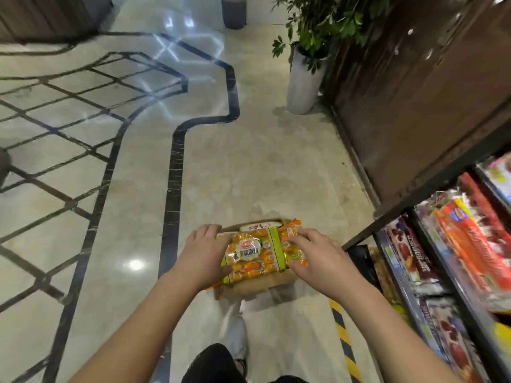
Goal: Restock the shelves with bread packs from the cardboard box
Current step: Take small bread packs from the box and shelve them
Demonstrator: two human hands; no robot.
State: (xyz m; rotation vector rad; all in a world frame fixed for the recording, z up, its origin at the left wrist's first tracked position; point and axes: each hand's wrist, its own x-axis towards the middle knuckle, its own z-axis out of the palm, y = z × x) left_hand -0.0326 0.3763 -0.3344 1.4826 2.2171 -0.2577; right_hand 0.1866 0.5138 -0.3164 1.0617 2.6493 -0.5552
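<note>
Bottom edge: dark trousers (213, 363), one white shoe (237, 337) on the floor just ahead of them. Both forearms are bare and reach forward over the box.

Left hand (204, 254) grips the left end of the yellow bread pack (253, 258): fingers curled over the far edge, thumb under the near edge. Right hand (318, 252) is on the pack's right end, fingers bent down onto the wrapper and thumb along the near side. Both hands are clamped on the same pack, one at each end.

The pack is yellow with green bands and a round label with printed text. It sits flat across the top of the open cardboard box (258, 286). Cannot tell whether it is lifted clear or resting on the contents.

The box stands on the floor in front of the shoe. More packs show at its far side: a white one (258, 226) and an orange one (291, 226).

Yellow-black hazard tape (343, 333) runs along the floor right of the box. Right of that, dark-framed shelves (367, 233) are stocked with red, blue and orange snack packs (453, 244).

Floor is beige marble (249, 167) with black inlay lines (177, 161) and light reflections.

Further off: a wood-panel wall (414, 100) on the right, a leafy plant (326, 20) in a tall white pot (302, 81) beside it, and a grey pot (234, 11) at the top.
</note>
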